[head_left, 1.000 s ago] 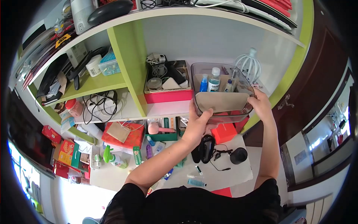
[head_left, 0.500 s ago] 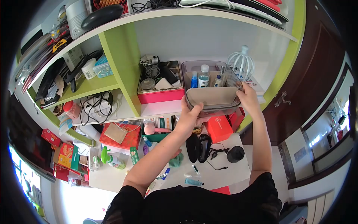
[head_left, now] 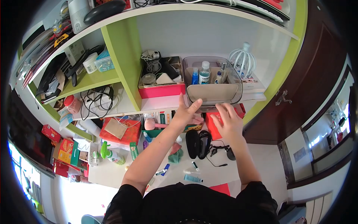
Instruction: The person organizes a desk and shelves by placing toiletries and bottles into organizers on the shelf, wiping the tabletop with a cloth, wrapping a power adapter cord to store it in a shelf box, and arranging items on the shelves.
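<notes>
A see-through grey storage bin rests on the shelf, holding a blue-capped bottle, a mouthwash bottle and other small bottles. My left hand is at the bin's front left corner, thumb and fingers apart; whether it touches the bin I cannot tell. Just below the bin's front edge, my right hand has its fingers spread with nothing in them. Behind that hand is a red box, partly hidden.
Left of the bin stands a pink box with cables and small items. A white wire-like stand is at its right. On the desk below lie an open black case, a green cloth, a spray bottle and small tubes.
My right hand has let go of the bin's right side and moved left and down. The left hand has loosened and shifted slightly down. The bin now sits on the shelf.
</notes>
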A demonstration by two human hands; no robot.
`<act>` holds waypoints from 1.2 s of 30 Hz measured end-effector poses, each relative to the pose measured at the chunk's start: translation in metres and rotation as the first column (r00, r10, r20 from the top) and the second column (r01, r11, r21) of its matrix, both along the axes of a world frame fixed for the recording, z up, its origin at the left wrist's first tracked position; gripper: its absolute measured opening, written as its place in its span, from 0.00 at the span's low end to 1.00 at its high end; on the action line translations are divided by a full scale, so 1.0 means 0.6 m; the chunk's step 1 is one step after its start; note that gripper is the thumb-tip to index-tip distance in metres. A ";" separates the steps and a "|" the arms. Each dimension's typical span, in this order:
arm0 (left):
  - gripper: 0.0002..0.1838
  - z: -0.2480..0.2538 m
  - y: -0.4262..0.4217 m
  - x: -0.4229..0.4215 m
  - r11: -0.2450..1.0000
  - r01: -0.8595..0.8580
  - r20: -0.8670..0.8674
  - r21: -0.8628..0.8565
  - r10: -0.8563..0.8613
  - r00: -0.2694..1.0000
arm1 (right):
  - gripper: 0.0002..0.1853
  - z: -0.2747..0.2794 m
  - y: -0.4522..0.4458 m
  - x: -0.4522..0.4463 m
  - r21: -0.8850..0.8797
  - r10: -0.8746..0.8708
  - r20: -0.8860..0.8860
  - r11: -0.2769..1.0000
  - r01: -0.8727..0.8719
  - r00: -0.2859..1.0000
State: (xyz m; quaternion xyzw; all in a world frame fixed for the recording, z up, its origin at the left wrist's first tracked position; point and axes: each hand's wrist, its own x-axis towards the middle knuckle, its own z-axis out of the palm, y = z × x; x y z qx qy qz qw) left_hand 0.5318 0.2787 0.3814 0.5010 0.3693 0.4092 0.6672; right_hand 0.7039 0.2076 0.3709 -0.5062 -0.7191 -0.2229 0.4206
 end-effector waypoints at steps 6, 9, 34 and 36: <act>0.24 -0.050 0.010 -0.084 0.328 -0.147 -0.130 0.933 0.689 0.713 | 0.14 -0.011 0.033 -0.005 0.096 -0.023 -0.005 0.995 0.023 1.000; 0.18 -0.050 0.032 -0.118 0.059 -0.006 -0.041 0.998 0.766 0.642 | 0.14 -0.007 0.036 -0.003 0.090 0.021 -0.050 0.996 -0.016 0.999; 0.21 -0.101 0.065 -0.149 0.009 0.247 -0.133 0.969 0.860 0.493 | 0.09 -0.002 0.171 0.004 0.004 0.046 -0.265 0.999 -0.047 0.963; 0.21 -0.101 0.063 -0.148 0.013 0.265 -0.143 0.964 0.868 0.476 | 0.10 -0.010 0.173 0.005 0.024 0.036 -0.267 0.999 -0.031 0.963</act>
